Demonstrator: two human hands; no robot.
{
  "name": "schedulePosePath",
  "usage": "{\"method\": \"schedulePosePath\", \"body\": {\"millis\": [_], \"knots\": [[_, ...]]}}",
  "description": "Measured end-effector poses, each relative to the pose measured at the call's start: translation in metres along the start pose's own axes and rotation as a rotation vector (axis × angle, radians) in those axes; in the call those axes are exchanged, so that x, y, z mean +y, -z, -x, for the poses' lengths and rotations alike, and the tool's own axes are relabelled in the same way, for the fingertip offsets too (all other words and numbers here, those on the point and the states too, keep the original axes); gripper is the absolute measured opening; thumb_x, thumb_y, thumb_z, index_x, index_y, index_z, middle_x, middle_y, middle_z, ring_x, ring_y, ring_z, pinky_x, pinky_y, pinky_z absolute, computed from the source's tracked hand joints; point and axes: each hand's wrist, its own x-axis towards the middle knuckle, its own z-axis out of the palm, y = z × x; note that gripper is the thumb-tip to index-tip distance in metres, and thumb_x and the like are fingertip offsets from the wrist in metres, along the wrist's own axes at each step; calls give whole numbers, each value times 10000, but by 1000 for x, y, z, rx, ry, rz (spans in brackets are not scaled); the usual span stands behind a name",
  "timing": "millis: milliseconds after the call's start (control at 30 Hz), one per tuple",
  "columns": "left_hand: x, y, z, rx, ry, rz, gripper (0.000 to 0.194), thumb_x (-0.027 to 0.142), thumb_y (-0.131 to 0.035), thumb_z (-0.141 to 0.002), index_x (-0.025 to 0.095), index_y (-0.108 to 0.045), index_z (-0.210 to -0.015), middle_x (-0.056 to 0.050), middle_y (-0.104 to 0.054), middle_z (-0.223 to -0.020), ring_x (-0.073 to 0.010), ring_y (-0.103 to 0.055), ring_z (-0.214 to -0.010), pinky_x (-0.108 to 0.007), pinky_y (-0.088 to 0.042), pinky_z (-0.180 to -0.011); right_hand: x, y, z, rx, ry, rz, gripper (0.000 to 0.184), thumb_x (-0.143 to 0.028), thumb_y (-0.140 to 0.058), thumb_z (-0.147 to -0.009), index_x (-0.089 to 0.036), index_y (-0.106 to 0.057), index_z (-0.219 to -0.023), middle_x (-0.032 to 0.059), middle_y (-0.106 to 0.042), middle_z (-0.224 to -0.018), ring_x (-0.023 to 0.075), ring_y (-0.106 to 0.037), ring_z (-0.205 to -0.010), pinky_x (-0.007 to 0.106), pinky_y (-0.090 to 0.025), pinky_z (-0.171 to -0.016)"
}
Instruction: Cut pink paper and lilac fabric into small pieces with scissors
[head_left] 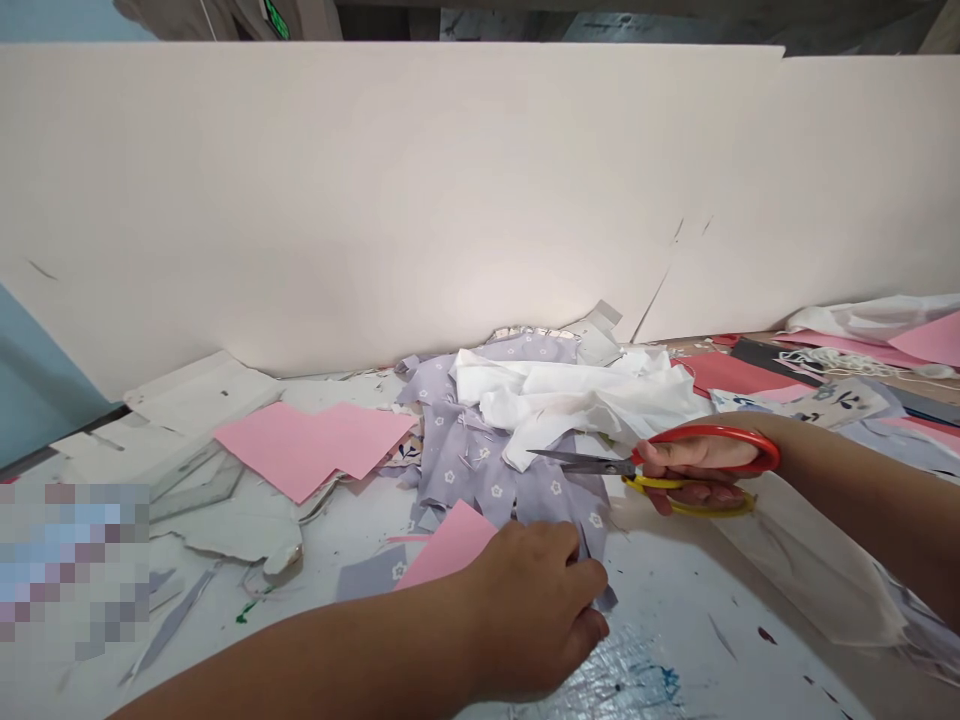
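Observation:
My right hand (675, 478) holds a pair of scissors (592, 462) with one red and one yellow handle loop. Their blades point left and lie close together, over the edge of the white cloth (577, 395). Below that is a lavender cloth (457, 470) printed with small white flowers and cut raggedly along its edges. My left hand (532, 605) is closed at the lavender cloth's near edge, fingers curled under; what they hold, if anything, is hidden. A pink paper piece (454, 540) sticks out behind my left wrist.
A tall pale board (420, 210) stands along the back of the paint-stained white table (675, 640). Notched pink paper (319, 445) and torn white board pieces (217, 400) lie left. To the right are red paper (739, 375), white string (832, 360) and a translucent white sheet (817, 565).

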Motion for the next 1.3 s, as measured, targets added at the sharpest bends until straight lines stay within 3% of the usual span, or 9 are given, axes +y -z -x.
{"method": "schedulePosePath", "body": {"millis": [167,533,767,933,1300], "knots": [[0,-2,0,2,3,3,223,368,-358,-808,211,-494,-891,-37,-480,-844,-165,-464,-734,-289,-377,-624,0,6,-2,-26,-13,1,706,-773,-332,-596,-107,-535,-711,-67,-341,-460,41,-306,-321,184,-243,-308],[-1,-1,1,7,-4,-7,228,366,-349,-812,209,-492,-896,-37,-485,-845,-163,-463,-734,-292,-384,-634,0,13,-2,-70,-28,1,693,-774,-335,-597,-117,-533,-696,-83,-299,-436,28,-248,-307,159,-205,-270],[0,0,1,4,10,-9,226,365,-354,-809,211,-495,-895,-38,-484,-862,-156,-460,-730,-286,-383,-636,1,17,2,-50,-25,27,715,-772,-287,-618,-111,-550,-686,-77,-319,-420,36,-262,-297,170,-217,-274],[-1,-1,1,-5,7,-11,234,370,-354,-807,206,-496,-896,-42,-482,-855,-161,-462,-730,-292,-382,-637,-6,11,10,7,-23,91,714,-717,-170,-706,-119,-556,-644,-71,-298,-387,42,-272,-309,174,-204,-314],[-2,-1,1,19,-5,-11,226,367,-349,-807,207,-489,-883,-36,-485,-837,-159,-462,-711,-284,-384,-615,-13,4,13,73,15,114,697,-752,-404,-579,-107,-563,-788,-80,-310,-476,26,-290,-359,160,-207,-339]]}}
